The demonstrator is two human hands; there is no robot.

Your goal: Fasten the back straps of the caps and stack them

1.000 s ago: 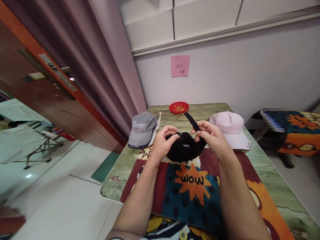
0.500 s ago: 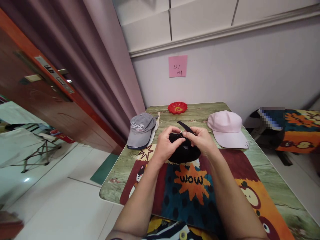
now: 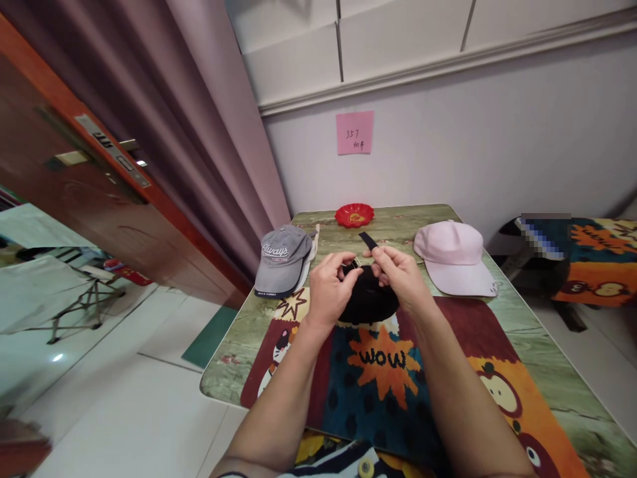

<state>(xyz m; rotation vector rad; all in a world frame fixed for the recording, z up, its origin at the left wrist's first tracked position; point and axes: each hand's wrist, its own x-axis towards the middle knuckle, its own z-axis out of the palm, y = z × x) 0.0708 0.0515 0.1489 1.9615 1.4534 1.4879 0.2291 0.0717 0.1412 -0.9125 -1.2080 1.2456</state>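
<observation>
A black cap (image 3: 371, 302) rests on the patterned mat (image 3: 348, 405) in front of me. My left hand (image 3: 332, 285) pinches the small metal buckle (image 3: 355, 263) at the cap's strap opening. Between the thumb and fingers of my right hand (image 3: 398, 272) is the cap's black strap (image 3: 368, 240), its free end pointing up and to the left. Strap end and buckle are apart. A grey cap (image 3: 283, 259) lettered "Always" sits to the left, and a pale pink cap (image 3: 452, 255) to the right.
On the table (image 3: 223, 358), a red scalloped dish (image 3: 353, 214) stands near the back edge. A pink note (image 3: 355, 133) is stuck on the wall. To the left are a curtain (image 3: 219, 99) and an orange-brown door (image 3: 99, 192).
My right hand has drawn the strap away from the buckle, and a gap now shows between them. The left hand stays at the buckle side of the black cap.
</observation>
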